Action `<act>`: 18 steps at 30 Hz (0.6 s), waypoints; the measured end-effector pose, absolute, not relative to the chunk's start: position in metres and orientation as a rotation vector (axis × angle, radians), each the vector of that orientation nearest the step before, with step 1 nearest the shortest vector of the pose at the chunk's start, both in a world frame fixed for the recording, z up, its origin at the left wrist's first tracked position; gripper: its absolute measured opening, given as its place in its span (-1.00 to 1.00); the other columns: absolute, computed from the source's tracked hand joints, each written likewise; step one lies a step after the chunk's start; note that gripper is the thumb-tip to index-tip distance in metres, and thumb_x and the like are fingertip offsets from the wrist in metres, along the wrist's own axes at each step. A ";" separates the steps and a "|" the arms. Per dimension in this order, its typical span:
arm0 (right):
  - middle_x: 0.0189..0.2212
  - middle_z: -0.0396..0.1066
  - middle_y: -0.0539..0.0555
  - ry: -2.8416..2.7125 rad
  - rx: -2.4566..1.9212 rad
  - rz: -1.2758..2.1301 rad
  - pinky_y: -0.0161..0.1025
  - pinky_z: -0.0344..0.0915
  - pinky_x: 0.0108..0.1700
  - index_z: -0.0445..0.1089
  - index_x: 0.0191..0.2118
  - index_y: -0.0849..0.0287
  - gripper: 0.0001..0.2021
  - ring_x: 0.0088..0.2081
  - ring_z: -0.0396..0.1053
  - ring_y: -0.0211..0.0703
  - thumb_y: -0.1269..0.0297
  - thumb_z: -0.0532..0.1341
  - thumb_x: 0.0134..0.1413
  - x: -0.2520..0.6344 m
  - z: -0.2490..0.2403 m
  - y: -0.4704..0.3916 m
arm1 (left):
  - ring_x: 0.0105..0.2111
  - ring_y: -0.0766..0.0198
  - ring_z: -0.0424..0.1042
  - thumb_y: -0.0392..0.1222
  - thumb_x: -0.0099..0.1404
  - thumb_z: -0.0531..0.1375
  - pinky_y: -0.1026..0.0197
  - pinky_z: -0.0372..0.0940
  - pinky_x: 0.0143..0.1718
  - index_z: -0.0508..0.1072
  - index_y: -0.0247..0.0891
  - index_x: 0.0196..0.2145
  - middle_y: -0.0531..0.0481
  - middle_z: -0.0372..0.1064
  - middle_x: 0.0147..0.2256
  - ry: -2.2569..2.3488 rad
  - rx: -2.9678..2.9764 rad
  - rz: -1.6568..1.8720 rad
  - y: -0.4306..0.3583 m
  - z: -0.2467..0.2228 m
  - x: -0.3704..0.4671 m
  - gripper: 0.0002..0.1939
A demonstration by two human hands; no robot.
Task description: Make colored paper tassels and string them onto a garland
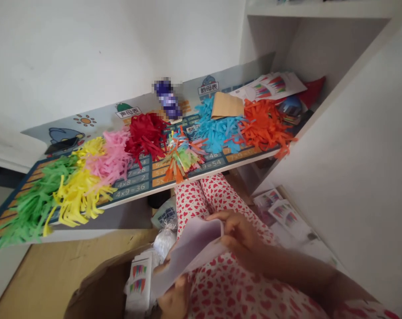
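Note:
A thin white sheet of paper (187, 252), bent into an open fold, is held over my lap. My right hand (242, 237) pinches its upper right edge between thumb and fingers. Lower down, my left hand (174, 299) grips the near left end, with fingertips showing behind the sheet and the palm partly hidden. Just left of that hand, a stack of white packets (139, 279) printed with coloured tassels stands in a brown cardboard box (99, 281). Beside the stack lies a clear plastic bundle (165, 239).
Across the narrow desk (130, 190) lie green (43, 195), yellow (81, 199), pink (112, 155), red (147, 133), multicoloured (184, 155), blue (217, 128) and orange (265, 126) paper tassels. A brown paper piece (227, 106) rests on the blue one. More printed packets (290, 217) lie low at right, beside a white panel (353, 177).

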State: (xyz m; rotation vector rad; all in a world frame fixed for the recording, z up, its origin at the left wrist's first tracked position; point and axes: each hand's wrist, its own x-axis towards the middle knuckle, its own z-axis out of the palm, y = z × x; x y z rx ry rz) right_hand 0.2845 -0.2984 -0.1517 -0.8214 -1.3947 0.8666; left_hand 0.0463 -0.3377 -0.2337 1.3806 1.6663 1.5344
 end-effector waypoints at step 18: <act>-0.08 0.52 0.13 -1.430 -0.850 0.629 -0.07 0.37 -0.04 0.20 0.04 0.02 -0.68 -0.08 0.48 -0.13 0.43 0.15 0.20 0.284 -0.141 -0.300 | -0.49 0.22 0.36 0.08 0.08 0.35 0.21 0.38 -0.49 0.44 -0.18 -0.42 0.05 0.36 -0.48 1.652 1.568 1.661 -0.329 -0.218 0.053 -0.70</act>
